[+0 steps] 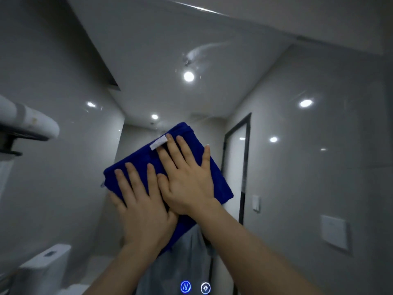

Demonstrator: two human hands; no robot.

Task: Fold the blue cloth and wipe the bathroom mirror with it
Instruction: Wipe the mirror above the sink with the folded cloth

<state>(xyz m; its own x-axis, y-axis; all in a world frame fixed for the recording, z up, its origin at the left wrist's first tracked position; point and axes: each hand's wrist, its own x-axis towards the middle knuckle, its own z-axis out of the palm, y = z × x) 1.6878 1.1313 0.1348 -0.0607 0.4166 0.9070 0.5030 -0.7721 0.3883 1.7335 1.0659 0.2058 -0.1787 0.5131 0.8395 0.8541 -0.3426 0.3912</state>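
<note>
Blue cloth point(136, 156), folded to a squarish pad, lies flat on the bathroom mirror point(297, 167) beneath my left hand point(140, 209) and right hand point(187, 184). My fingers point(180, 150) are straight, pressing, gripping nothing. A smear point(200, 51) lies well above, nearer my right hand.

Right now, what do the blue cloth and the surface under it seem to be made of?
Blue cloth: soft textile, perhaps microfibre, matt; the signs are its thick rolled edges and the sewn white label. Mirror: glass, glossy; it reflects the ceiling lights sharply, and a pale smear lies on its surface.
</note>
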